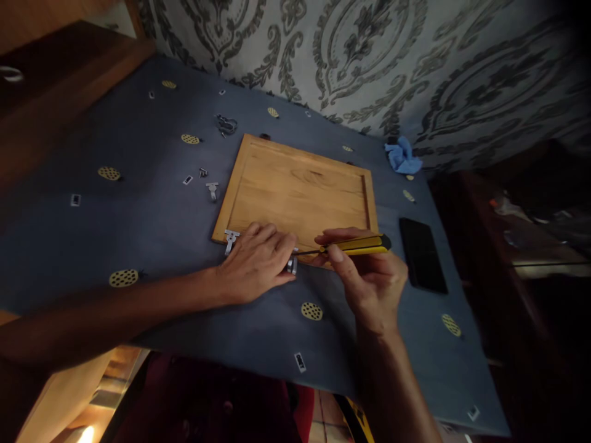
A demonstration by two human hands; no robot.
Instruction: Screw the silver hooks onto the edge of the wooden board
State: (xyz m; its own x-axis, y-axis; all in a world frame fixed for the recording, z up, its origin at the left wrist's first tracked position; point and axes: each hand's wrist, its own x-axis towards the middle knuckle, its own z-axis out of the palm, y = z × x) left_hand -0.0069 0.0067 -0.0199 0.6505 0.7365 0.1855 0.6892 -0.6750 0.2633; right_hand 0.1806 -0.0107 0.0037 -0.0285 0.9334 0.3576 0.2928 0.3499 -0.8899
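Observation:
A wooden panel (300,191) with a raised frame lies flat on the cloth-covered table. My left hand (261,258) rests over its near edge, thumb and fingers closed about a small metal hinge (292,265), which they partly cover. In my right hand (369,277) is a yellow-and-black screwdriver (357,245), pointing left. Its tip reaches the hinge beside my left fingers; the exact contact point is hard to see. Another metal hinge (230,241) sits at the panel's near left corner, close to my left knuckles.
Left of the panel lie a loose metal hinge (212,191) and some small screws (203,173). Farther back is a dark tangled item (226,125). A black phone (422,255) lies at the right, with a crumpled blue cloth (402,155) near the patterned wall.

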